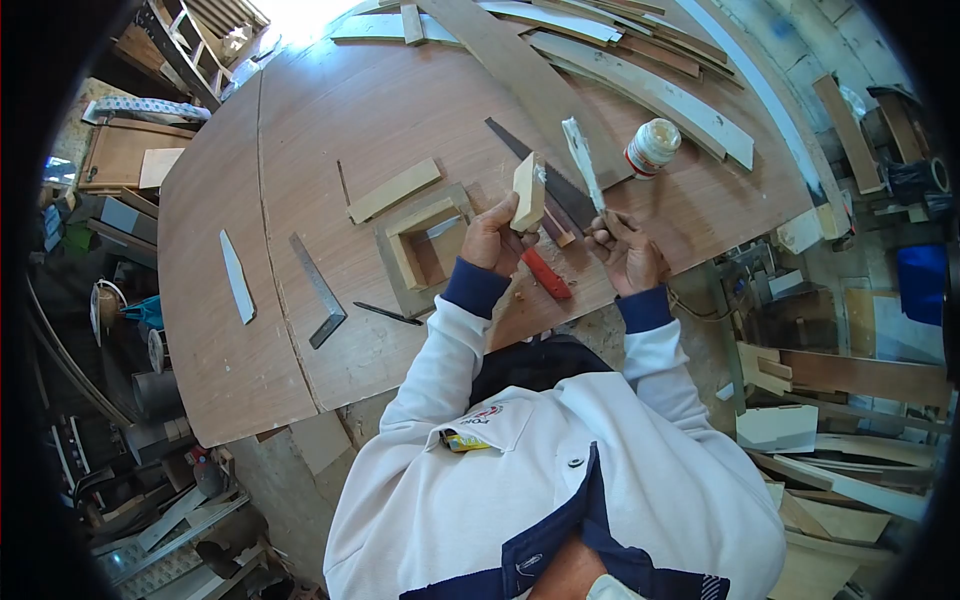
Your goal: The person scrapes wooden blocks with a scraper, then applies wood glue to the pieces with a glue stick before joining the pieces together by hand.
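Observation:
My left hand (487, 238) grips a small pale wooden block (528, 192) upright, with white glue on its edge near the top. In my right hand (630, 252) is a flat stick (581, 158), its upper part coated in white glue. Beyond the right hand stands an open glue jar (652, 148) with white contents. A small rectangular wooden frame (407, 262) rests on a flat board (390, 235) beside my left hand. Close by lies a loose wooden strip (395, 190). A red handle (545, 274) and a dark tapered blade (510, 140) lie near both hands; their connection is hidden.
To the left on the table (210, 370) are a try square (318, 292), a dark pencil-like rod (387, 313) and a white pointed strip (237, 277). Long boards (640, 85) are piled at the far side. Wood offcuts (835, 450) crowd the floor at right.

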Demonstrator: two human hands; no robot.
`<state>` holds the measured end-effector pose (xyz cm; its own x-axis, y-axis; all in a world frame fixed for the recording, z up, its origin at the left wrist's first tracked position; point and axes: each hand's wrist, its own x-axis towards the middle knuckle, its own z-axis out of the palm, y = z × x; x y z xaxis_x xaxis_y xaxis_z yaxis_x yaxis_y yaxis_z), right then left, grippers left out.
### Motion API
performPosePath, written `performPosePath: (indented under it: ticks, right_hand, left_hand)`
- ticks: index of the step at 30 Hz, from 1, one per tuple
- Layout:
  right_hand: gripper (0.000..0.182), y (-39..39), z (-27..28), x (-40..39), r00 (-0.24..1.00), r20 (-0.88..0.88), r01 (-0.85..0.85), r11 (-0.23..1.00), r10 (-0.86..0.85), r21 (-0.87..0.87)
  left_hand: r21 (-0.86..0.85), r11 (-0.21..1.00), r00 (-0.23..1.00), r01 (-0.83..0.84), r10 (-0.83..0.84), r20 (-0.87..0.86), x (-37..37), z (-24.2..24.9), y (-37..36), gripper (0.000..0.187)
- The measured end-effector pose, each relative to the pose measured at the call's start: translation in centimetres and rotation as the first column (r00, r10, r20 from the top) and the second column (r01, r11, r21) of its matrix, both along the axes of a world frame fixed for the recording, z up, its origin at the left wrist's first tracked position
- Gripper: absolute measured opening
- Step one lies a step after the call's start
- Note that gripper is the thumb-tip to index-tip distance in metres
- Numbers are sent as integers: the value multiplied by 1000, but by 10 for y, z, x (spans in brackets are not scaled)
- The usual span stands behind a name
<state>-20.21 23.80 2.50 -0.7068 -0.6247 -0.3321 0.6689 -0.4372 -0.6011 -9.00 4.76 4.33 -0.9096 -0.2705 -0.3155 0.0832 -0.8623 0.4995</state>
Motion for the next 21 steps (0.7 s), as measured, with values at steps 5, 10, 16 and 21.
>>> performPosePath:
  ticks: [5, 10, 16, 21]
  right_hand:
    - [13, -23, 0, 2, 981, 126, -120, 973, 147, -195]
    - [12, -31, -8, 2, 976, 97, -180, 972, 196, -150]
    - [10, -15, -8, 5, 980, 44, -198, 978, 195, 64]
    - [8, 3, -9, 6, 990, -33, -124, 963, 136, 239]
  left_hand:
    - [-16, 999, 1000, 29, -29, 0, -2, 10, 13, 30]
    - [13, 1000, 999, 11, -12, 49, -2, 21, 15, 30]
    - [22, 1000, 1000, 10, -11, 16, -1, 2, 3, 32]
    - [88, 996, 999, 32, -30, -21, -3, -1, -1, 34]
